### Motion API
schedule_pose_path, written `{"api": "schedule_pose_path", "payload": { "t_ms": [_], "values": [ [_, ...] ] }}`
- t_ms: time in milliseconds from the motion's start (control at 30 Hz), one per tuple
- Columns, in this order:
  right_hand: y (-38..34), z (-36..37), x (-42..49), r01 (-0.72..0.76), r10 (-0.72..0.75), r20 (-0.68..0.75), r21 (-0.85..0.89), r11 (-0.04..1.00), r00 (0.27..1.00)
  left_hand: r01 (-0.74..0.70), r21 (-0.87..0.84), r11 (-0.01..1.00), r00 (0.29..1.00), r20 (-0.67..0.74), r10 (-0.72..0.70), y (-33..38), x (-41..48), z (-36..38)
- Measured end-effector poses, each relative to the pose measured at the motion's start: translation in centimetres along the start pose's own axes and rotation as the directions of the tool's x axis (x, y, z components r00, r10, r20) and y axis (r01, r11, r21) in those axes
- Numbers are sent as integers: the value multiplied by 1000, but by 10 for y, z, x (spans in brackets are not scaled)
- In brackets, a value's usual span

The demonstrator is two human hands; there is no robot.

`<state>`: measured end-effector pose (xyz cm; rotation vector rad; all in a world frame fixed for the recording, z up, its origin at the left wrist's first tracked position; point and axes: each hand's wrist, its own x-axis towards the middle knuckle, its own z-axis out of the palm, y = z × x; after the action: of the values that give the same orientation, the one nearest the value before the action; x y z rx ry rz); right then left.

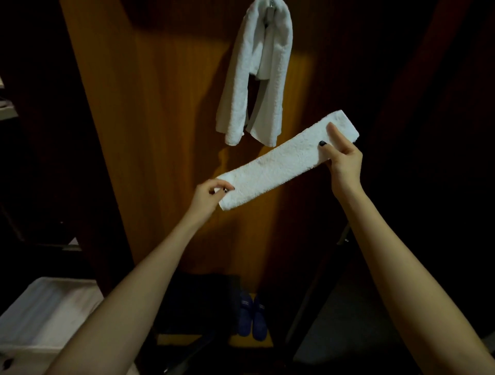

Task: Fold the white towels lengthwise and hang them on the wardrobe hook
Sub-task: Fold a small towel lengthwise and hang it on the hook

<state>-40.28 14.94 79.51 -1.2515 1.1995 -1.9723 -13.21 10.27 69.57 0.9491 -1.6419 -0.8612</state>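
hanging on the hook (272, 3) at the top of the wooden wardrobe panel (166, 133), white towels (257, 80) droop just above the folded towel (286, 162) you hold slanting in front of it, while a pair of blue slippers (253, 318) sits on the floor below and a white bin (40, 315) stands at lower left. the small marks on the slippers are too blurred to read. your left hand (209, 196) pinches the towel's lower end with curled fingers (223, 184), and your right hand (344, 159) grips the upper end, thumb pressed on its front.

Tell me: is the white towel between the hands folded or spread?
Folded: the white terry towel forms a narrow strip between left hand and right hand.
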Motion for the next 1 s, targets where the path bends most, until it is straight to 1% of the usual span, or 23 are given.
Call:
{"api": "schedule_pose_path", "payload": {
  "t_ms": [67, 167, 267, 367, 433, 533, 600, 733, 833, 933, 1000],
  "values": [
    [1, 3, 5, 9, -9, -45, 4, 1000, 999, -34, 42, 999, 999, 16, 33, 13, 22, -13],
    [-3, 10, 18, 33, -32, -106, 3, 999, 994, -94, 35, 995, 995, 38, 92, 35, 50, -30],
    [-18, 18, 35, 80, -82, -125, -26, 996, 989, -170, 10, 985, 985, -15, 170, 62, 76, -50],
    [-35, 30, 52, 159, -163, -93, -46, 986, 982, -230, -127, 965, 970, -103, 218, 88, 100, -71],
    [-46, 38, 65, 207, -211, -65, -68, 976, 975, -244, -202, 949, 966, -132, 220, 103, 118, -83],
    [-66, 47, 87, 256, -262, -43, -117, 960, 964, -256, -173, 951, 960, -163, 228, 122, 150, -99],
    [-84, 50, 107, 301, -308, -27, -154, 941, 951, -290, -155, 944, 949, -175, 263, 139, 173, -108],
    [-120, 60, 156, 382, -386, 25, -205, 901, 922, -372, -175, 912, 921, -190, 339, 176, 220, -122],
    [-141, 69, 198, 422, -426, 44, -257, 869, 904, -403, -107, 909, 903, -205, 376, 194, 258, -129],
    [-151, 78, 241, 431, -433, 55, -267, 862, 900, -434, -47, 900, 885, -207, 416, 203, 298, -130],
    [-152, 83, 270, 409, -408, 58, -250, 878, 911, -427, -99, 899, 892, -210, 400, 205, 323, -128]
  ]
}}
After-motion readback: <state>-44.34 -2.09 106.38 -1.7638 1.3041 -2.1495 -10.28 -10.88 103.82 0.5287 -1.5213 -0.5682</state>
